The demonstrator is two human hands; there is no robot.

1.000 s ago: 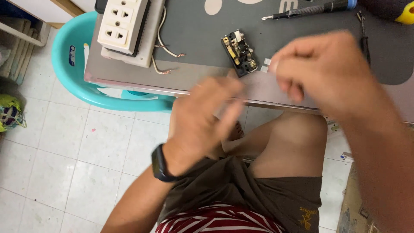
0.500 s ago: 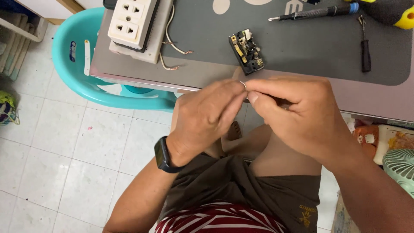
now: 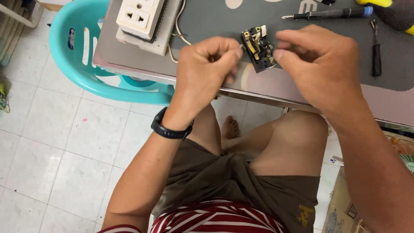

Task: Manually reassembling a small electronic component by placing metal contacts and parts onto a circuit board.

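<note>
A small black electrical part with brass contacts point(image 3: 258, 48) lies on the grey mat point(image 3: 215, 19) near the table's front edge. My left hand point(image 3: 207, 69) hovers just left of it, wearing a black wristband. Its thumb and forefinger are pinched on something tiny and thin that I cannot make out. My right hand point(image 3: 321, 69) is just right of the part. Its fingers are curled, with the thumb and forefinger tips close to the part's right side. Whether they touch it or hold anything is hidden.
A white socket block point(image 3: 140, 19) with loose wires point(image 3: 179, 28) sits at the table's left end. A long screwdriver point(image 3: 327, 13) and a short black one point(image 3: 376, 54) lie at the back right. A teal plastic chair point(image 3: 82, 64) stands on the tiled floor to the left.
Both hands have risen from in front of the table edge to over the mat and have parted. They now flank the black part, where earlier they were pressed together.
</note>
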